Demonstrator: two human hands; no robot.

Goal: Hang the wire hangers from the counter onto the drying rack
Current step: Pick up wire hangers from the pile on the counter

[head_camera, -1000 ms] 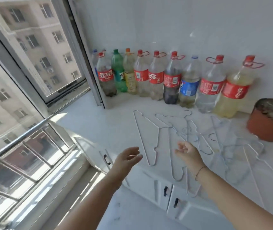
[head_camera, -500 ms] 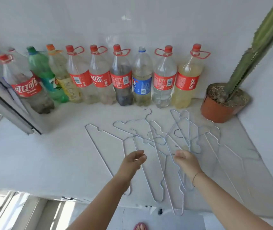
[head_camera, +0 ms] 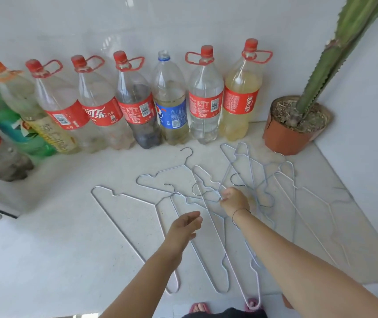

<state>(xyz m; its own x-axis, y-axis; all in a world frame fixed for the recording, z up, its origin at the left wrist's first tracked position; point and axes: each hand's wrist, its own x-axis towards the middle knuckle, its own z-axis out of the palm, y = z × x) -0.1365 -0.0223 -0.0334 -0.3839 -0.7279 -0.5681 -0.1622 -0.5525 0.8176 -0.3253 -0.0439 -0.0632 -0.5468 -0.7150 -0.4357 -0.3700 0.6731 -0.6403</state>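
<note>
1. Spanning most of the view, a white speckled stone counter (head_camera: 45, 237) meets a white wall at the back and another on the right.
2. A tall green ribbed cactus (head_camera: 334, 56) leans out of a round terracotta pot (head_camera: 284, 136) in the far right corner.
3. A row of large clear plastic soda bottles (head_camera: 205, 104), mostly red-labelled with one blue-labelled and one green bottle, stands along the back wall.
4. The thin silver wire hangers (head_camera: 208, 216) lie flat on the counter in an overlapping heap in front of the bottles, from the middle across to the pot; some reach past the near edge.
5. The right hand (head_camera: 235, 200) is down in the heap, fingers curled and pinching the wire of one hanger; a thin dark band circles its wrist.
6. The left hand (head_camera: 186, 226) hovers over the hangers nearer the person, fingers loose and slightly spread, holding nothing.
</note>
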